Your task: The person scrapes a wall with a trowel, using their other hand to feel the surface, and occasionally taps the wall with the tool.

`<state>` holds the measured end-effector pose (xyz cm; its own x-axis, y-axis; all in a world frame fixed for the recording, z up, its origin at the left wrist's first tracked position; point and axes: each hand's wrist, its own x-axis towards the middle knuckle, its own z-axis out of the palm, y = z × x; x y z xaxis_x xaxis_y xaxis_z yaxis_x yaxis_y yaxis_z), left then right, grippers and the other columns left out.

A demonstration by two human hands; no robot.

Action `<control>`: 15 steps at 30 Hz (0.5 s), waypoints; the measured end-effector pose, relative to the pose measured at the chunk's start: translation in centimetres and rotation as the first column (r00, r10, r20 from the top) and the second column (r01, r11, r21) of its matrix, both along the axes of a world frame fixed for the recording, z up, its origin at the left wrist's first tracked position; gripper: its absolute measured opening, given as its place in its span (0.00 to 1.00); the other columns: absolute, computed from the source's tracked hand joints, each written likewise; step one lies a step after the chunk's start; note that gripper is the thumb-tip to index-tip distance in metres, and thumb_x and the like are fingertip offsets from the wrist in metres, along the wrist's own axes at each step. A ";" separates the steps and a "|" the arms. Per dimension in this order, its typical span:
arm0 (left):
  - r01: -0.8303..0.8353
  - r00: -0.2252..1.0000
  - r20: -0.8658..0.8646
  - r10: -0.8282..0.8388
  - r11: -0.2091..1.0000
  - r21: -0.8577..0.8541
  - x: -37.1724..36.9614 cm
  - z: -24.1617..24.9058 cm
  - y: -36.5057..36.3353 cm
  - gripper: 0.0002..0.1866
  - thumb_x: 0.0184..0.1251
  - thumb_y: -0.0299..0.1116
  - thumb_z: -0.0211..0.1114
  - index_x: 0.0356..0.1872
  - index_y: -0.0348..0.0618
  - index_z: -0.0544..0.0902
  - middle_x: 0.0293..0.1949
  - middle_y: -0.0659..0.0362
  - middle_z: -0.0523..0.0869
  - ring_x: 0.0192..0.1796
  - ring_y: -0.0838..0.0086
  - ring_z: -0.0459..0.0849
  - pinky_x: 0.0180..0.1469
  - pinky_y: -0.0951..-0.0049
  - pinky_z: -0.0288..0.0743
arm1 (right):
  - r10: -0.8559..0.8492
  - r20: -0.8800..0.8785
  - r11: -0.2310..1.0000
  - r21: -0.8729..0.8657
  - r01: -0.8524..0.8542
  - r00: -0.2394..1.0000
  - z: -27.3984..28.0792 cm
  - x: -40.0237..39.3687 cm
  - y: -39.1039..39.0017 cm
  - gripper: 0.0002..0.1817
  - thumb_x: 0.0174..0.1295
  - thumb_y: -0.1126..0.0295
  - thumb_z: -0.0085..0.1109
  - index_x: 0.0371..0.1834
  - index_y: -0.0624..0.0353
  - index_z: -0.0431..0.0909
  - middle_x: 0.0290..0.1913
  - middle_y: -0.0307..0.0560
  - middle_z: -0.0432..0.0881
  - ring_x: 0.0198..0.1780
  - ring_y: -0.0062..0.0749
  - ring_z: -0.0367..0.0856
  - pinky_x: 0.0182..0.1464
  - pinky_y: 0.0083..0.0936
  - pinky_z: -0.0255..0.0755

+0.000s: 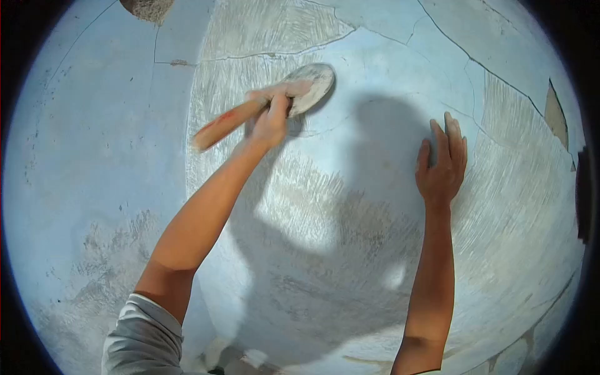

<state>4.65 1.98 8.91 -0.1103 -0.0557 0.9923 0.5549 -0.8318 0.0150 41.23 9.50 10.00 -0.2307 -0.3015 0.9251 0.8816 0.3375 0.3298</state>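
Note:
My left hand [272,122] grips a tool with a wooden handle [230,124] and a pale, rounded head [314,89]. The handle points down to the left and has a red mark. The tool's head lies at or very near the cracked light-blue wall [400,69]; contact is hard to tell. Some fingers are hidden behind the handle. Farther right, my right hand [442,172] rests against the wall or just off it, fingers stretched upward, holding nothing.
Cracks run across the upper wall. Scratched, rough patches [525,169] show beside and below the hands. A hole [147,9] is at the top left, a broken gap [555,115] at the right. Shadows fall between the arms. Unclear objects [234,361] sit at the bottom.

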 end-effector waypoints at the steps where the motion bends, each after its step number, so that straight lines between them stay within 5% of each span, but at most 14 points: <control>1: -0.120 0.991 0.044 0.124 0.990 -0.079 0.7 1.8 -1.0 0.20 0.80 0.38 0.50 0.47 0.40 0.92 0.50 0.48 0.95 0.52 0.60 0.92 0.61 0.65 0.81 | -0.005 -0.002 1.000 0.000 0.005 1.000 0.0 0.0 0.1 0.21 0.76 0.64 0.59 0.70 0.46 0.82 0.79 0.46 0.76 0.82 0.45 0.70 0.83 0.54 0.62; 3: -0.333 0.924 0.100 0.369 0.904 -0.267 1.5 4.5 -2.2 0.20 0.80 0.39 0.49 0.46 0.40 0.89 0.46 0.48 0.94 0.52 0.55 0.90 0.60 0.60 0.80 | -0.011 0.005 1.000 -0.010 0.011 1.000 -0.1 0.1 0.2 0.21 0.76 0.63 0.59 0.70 0.46 0.82 0.79 0.46 0.76 0.82 0.45 0.70 0.83 0.54 0.62; 4: -0.170 0.977 0.095 0.193 0.963 -0.209 0.2 4.8 -0.9 0.20 0.82 0.40 0.47 0.45 0.41 0.87 0.43 0.47 0.92 0.50 0.50 0.87 0.57 0.54 0.78 | -0.009 0.009 1.000 -0.011 0.009 1.000 0.0 0.2 0.2 0.21 0.77 0.63 0.58 0.70 0.46 0.82 0.79 0.46 0.76 0.82 0.45 0.70 0.83 0.54 0.62; 6: -0.234 0.965 0.066 0.254 0.947 -0.222 -1.8 0.4 0.3 0.20 0.81 0.40 0.48 0.46 0.41 0.88 0.43 0.47 0.92 0.50 0.49 0.87 0.57 0.54 0.78 | -0.006 0.015 1.000 -0.017 0.007 1.000 -0.2 0.2 0.1 0.21 0.77 0.62 0.58 0.70 0.46 0.82 0.79 0.46 0.76 0.82 0.45 0.70 0.83 0.54 0.62; 8: 0.125 0.992 0.000 -0.128 0.976 -0.180 -1.7 -2.2 -1.0 0.20 0.81 0.38 0.48 0.49 0.42 0.90 0.44 0.47 0.92 0.51 0.48 0.87 0.60 0.56 0.78 | -0.007 0.011 1.000 -0.011 0.007 1.000 -0.2 0.2 0.0 0.21 0.77 0.62 0.57 0.70 0.46 0.82 0.79 0.46 0.76 0.82 0.45 0.70 0.83 0.54 0.62; 11: 0.116 0.990 -0.084 -0.115 0.993 0.006 -0.7 -1.5 0.2 0.21 0.80 0.38 0.49 0.52 0.42 0.91 0.48 0.46 0.93 0.52 0.51 0.88 0.61 0.59 0.78 | -0.006 0.005 1.000 0.007 0.006 1.000 -0.1 0.1 0.4 0.21 0.77 0.62 0.57 0.71 0.46 0.82 0.79 0.46 0.76 0.82 0.45 0.71 0.83 0.54 0.62; 12: -0.418 0.907 -0.054 0.417 0.909 0.001 -1.8 -0.3 1.4 0.23 0.80 0.40 0.49 0.52 0.41 0.91 0.51 0.45 0.93 0.54 0.55 0.89 0.60 0.61 0.79 | -0.003 0.002 1.000 0.006 0.003 1.000 0.0 0.1 0.4 0.21 0.77 0.62 0.57 0.71 0.46 0.82 0.80 0.46 0.76 0.82 0.45 0.70 0.83 0.54 0.62; 15: -0.246 0.944 0.122 0.307 0.900 -0.360 1.7 3.7 -2.7 0.23 0.80 0.41 0.49 0.52 0.39 0.91 0.53 0.44 0.93 0.57 0.56 0.90 0.62 0.62 0.79 | -0.011 0.013 1.000 -0.005 0.011 1.000 -0.2 0.3 0.3 0.21 0.77 0.62 0.58 0.71 0.46 0.82 0.80 0.46 0.76 0.82 0.45 0.70 0.83 0.54 0.62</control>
<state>6.38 -0.68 12.64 -0.3093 0.2232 0.9244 0.7252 -0.5734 0.3811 41.51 9.81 9.78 -0.2457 -0.2939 0.9237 0.8812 0.3293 0.3391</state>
